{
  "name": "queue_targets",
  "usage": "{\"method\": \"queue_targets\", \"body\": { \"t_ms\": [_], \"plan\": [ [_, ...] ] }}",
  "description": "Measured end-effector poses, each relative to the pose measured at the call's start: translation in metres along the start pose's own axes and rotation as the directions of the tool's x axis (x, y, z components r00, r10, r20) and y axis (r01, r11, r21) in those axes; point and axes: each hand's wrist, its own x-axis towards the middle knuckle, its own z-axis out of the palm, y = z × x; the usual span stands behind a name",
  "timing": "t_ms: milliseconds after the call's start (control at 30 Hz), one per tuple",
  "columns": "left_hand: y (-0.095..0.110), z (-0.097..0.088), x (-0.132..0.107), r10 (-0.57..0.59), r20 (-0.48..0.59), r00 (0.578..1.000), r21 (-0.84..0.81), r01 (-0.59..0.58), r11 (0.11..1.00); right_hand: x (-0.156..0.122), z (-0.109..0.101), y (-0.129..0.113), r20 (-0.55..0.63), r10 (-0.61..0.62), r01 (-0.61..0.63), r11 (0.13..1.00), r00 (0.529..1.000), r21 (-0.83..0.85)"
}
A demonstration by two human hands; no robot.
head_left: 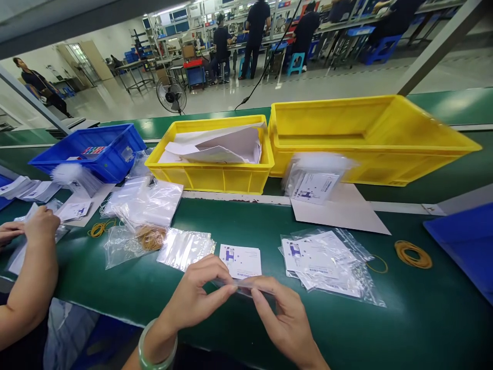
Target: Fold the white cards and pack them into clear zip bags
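Note:
Both my hands pinch a clear plastic bag (246, 291) held edge-on above the green table. My left hand (200, 290), with a green bangle at its wrist, grips one side between thumb and forefinger. On the other side, my right hand (283, 313) holds it between thumb and fingers; whether anything is inside I cannot tell. Just beyond my fingers lies a white printed card (242, 262). Empty clear bags (185, 248) are stacked to its left. Bagged printed cards (327, 262) form a loose pile to the right.
Yellow bins (210, 177) (370, 159) and a blue bin (88, 154) line the back. Rubber bands (413, 255) lie at right; more bands (151, 237) sit in a bag at left. A bundle of bagged cards (316, 185) rests on cardboard (342, 210). A co-worker's hands (40, 226) work at far left.

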Motion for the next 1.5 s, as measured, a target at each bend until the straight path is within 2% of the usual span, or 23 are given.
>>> {"method": "queue_targets", "body": {
  "t_ms": [200, 333, 533, 633, 700, 733, 767, 833, 900, 967, 1000, 1067, 1133, 1167, 1233, 1300, 1367, 1433, 1467, 1500],
  "plan": [
    [0.006, 0.000, -0.001, 0.015, 0.061, 0.998, 0.016, -0.016, 1.000, 0.005, -0.004, -0.006, 0.090, 0.026, -0.028, 0.999, 0.996, 0.022],
    [0.004, 0.001, -0.001, -0.017, 0.106, 0.994, 0.016, 0.015, 1.000, 0.006, -0.007, -0.006, 0.151, 0.075, -0.076, 0.997, 0.986, -0.002],
    [0.004, 0.010, 0.000, -0.028, 0.202, 0.979, 0.037, 0.021, 0.999, 0.005, -0.008, -0.010, 0.207, 0.128, -0.125, 0.992, 0.970, -0.025],
    [0.005, 0.015, 0.005, -0.008, 0.187, 0.982, 0.008, 0.007, 1.000, 0.002, -0.017, -0.008, 0.160, 0.173, -0.177, 0.984, 0.972, 0.007],
    [-0.002, 0.017, 0.010, -0.023, 0.113, 0.993, 0.034, 0.020, 0.999, -0.003, -0.029, -0.001, 0.013, 0.253, -0.253, 0.967, 0.967, 0.040],
    [-0.008, 0.019, 0.014, -0.042, 0.072, 0.997, 0.076, 0.036, 0.996, -0.005, -0.038, 0.005, -0.101, 0.303, -0.297, 0.953, 0.948, 0.064],
    [-0.016, 0.021, 0.018, -0.063, 0.051, 0.997, 0.135, 0.055, 0.989, -0.008, -0.047, 0.013, -0.231, 0.350, -0.337, 0.937, 0.908, 0.096],
    [-0.038, 0.027, 0.024, -0.106, 0.087, 0.991, 0.276, 0.078, 0.958, -0.015, -0.067, 0.030, -0.481, 0.414, -0.381, 0.909, 0.773, 0.170],
    [-0.061, 0.036, 0.029, -0.128, 0.197, 0.972, 0.392, 0.042, 0.919, -0.023, -0.086, 0.046, -0.652, 0.443, -0.401, 0.888, 0.616, 0.225],
    [-0.081, 0.046, 0.031, -0.133, 0.297, 0.946, 0.463, -0.021, 0.886, -0.031, -0.099, 0.057, -0.731, 0.465, -0.447, 0.861, 0.499, 0.243],
    [-0.088, 0.050, 0.032, -0.133, 0.329, 0.935, 0.480, -0.044, 0.876, -0.036, -0.103, 0.060, -0.753, 0.469, -0.481, 0.846, 0.462, 0.231],
    [-0.094, 0.055, 0.031, -0.133, 0.360, 0.923, 0.490, -0.066, 0.869, -0.043, -0.105, 0.060, -0.783, 0.457, -0.554, 0.813, 0.422, 0.176],
    [-0.092, 0.056, 0.031, -0.127, 0.362, 0.924, 0.481, -0.068, 0.874, -0.047, -0.098, 0.057, -0.783, 0.452, -0.619, 0.778, 0.428, 0.111],
    [-0.088, 0.055, 0.030, -0.111, 0.363, 0.925, 0.469, -0.079, 0.880, -0.047, -0.092, 0.055, -0.753, 0.474, -0.641, 0.762, 0.456, 0.092],
    [-0.076, 0.055, 0.030, -0.043, 0.367, 0.929, 0.423, -0.125, 0.897, -0.042, -0.074, 0.052, -0.609, 0.565, -0.655, 0.750, 0.556, 0.098],
    [-0.062, 0.055, 0.028, 0.048, 0.373, 0.927, 0.369, -0.196, 0.908, -0.033, -0.053, 0.050, -0.390, 0.638, -0.638, 0.755, 0.664, 0.149],
    [-0.049, 0.055, 0.025, 0.114, 0.374, 0.921, 0.352, -0.255, 0.900, -0.024, -0.034, 0.046, -0.215, 0.653, -0.620, 0.757, 0.726, 0.206],
    [-0.042, 0.052, 0.019, 0.120, 0.342, 0.932, 0.402, -0.260, 0.878, -0.019, -0.023, 0.042, -0.131, 0.653, -0.616, 0.752, 0.746, 0.234],
    [-0.041, 0.047, 0.015, 0.086, 0.296, 0.951, 0.452, -0.219, 0.865, -0.018, -0.022, 0.040, -0.115, 0.663, -0.626, 0.741, 0.740, 0.242],
    [-0.043, 0.042, 0.010, 0.011, 0.222, 0.975, 0.519, -0.128, 0.845, -0.018, -0.023, 0.038, -0.112, 0.681, -0.643, 0.724, 0.724, 0.247]
  ]
}}
